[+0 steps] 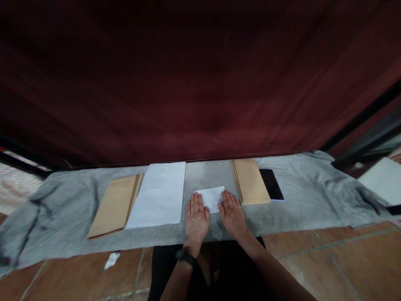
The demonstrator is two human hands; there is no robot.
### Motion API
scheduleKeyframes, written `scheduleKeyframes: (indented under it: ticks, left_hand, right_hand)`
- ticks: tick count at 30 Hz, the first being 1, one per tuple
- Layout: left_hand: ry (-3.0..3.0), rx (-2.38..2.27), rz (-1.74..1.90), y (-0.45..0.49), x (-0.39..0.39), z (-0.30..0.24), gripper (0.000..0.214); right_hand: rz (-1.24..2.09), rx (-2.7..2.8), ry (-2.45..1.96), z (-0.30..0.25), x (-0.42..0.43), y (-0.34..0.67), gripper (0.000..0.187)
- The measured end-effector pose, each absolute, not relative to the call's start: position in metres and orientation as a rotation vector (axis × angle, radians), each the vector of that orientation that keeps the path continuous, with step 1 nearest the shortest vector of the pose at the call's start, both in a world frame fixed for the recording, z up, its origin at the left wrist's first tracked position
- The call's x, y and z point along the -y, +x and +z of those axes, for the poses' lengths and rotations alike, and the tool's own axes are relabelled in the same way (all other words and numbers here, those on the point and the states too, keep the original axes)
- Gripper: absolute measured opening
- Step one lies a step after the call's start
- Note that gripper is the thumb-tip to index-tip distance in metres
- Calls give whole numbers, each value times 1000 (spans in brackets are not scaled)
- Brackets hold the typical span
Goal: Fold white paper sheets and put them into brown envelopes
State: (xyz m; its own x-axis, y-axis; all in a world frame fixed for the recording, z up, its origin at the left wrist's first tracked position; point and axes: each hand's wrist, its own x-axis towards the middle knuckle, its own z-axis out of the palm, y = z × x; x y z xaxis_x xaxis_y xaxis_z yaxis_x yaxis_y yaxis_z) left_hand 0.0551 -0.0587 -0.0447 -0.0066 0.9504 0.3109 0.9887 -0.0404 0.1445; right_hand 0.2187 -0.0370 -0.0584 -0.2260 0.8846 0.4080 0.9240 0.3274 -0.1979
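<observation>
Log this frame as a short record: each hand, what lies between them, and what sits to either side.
left hand: palm down, fingers at the left end of the small white paper
right hand: palm down, fingers at the paper's right end
left side: large white sheet, then left brown stack farther out
right side: right brown stack, dark-screened device beside it
surface: grey cloth

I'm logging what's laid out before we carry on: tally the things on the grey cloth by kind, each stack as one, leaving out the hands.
Brown paper stacks: 2
Large white paper, single sheet or pile unclear: 1
Small white paper: 1
Dark-screened device: 1
Total: 5
</observation>
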Motion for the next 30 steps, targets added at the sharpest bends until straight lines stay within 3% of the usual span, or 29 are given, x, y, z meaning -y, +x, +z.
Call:
scheduleKeyframes:
  ticks: [12, 30]
  left_hand:
    - [-2156, 2090, -460, 55, 58, -41, 57]
    - [-2125, 2098, -545, 56, 59, -43, 61]
  right_hand:
    - [173, 2429, -1346, -31, 10, 181, 47]
    - [-143, 2164, -1563, -65, 20, 207, 55]
